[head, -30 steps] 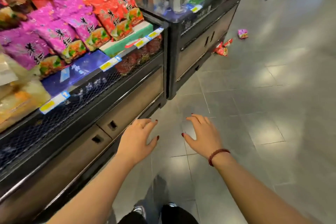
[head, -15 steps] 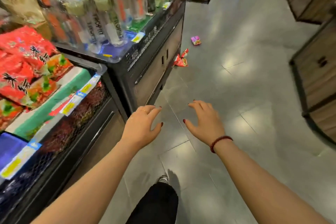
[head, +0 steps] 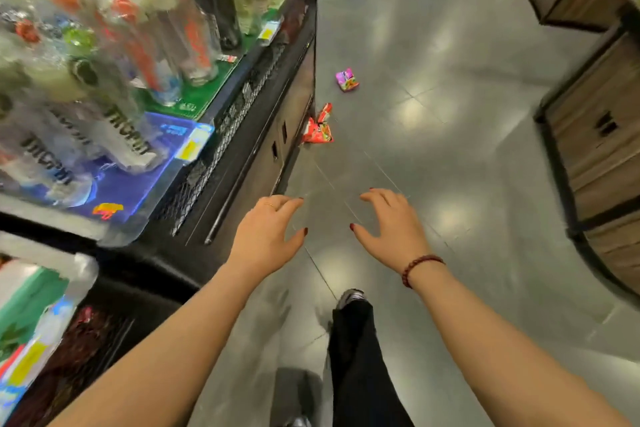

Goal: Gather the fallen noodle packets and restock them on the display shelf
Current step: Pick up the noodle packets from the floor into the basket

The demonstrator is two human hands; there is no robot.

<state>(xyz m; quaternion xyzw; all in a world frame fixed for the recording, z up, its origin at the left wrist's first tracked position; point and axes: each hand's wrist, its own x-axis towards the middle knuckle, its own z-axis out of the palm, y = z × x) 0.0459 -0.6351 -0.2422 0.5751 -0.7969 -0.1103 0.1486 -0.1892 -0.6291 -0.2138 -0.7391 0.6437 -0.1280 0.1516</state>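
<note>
Red noodle packets (head: pixel 317 131) lie on the grey floor (head: pixel 467 121), right by the foot of the black shelf (head: pixel 266 135). One pink packet (head: pixel 346 80) lies a bit past them, away from the shelf. My left hand (head: pixel 265 236) and right hand (head: pixel 394 229) are held out in front of me, fingers loose, holding nothing

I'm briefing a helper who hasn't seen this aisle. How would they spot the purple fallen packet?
Follow the black display cabinet along the left to its far end. On the grey floor there, the pink-purple packet lies alone, beyond the red packets huddled against the cabinet's base.
</note>
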